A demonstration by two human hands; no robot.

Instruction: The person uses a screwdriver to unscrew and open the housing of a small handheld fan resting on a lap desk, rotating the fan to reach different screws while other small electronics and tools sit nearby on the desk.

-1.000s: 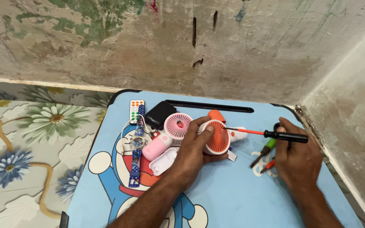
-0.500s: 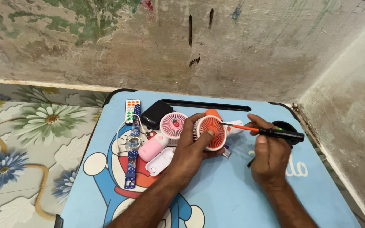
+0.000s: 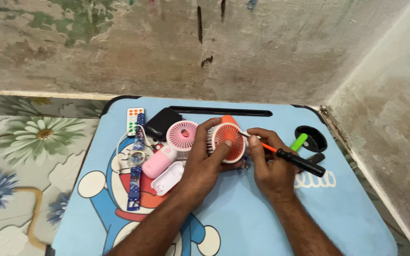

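My left hand [image 3: 205,163] grips a small orange hand-held fan [image 3: 228,141], its round grille facing up and my thumb pressed on it. In my right hand [image 3: 269,163] is a screwdriver [image 3: 293,160] with an orange shaft and a black handle, and its tip touches the fan's right rim. Both hands hover over the middle of a blue cartoon-print lap table [image 3: 262,223].
Left of my hands lie a pink hand-held fan [image 3: 179,137], a white oblong part [image 3: 167,178], a blue wristwatch [image 3: 135,163], a small white remote [image 3: 134,121] and a black block [image 3: 162,123]. At right are a green tool [image 3: 299,141] and a round cup recess [image 3: 311,138]. Walls stand behind and right.
My right hand has moved left with the screwdriver, from the table's right side up to the fan's rim. The left hand keeps its hold on the fan.
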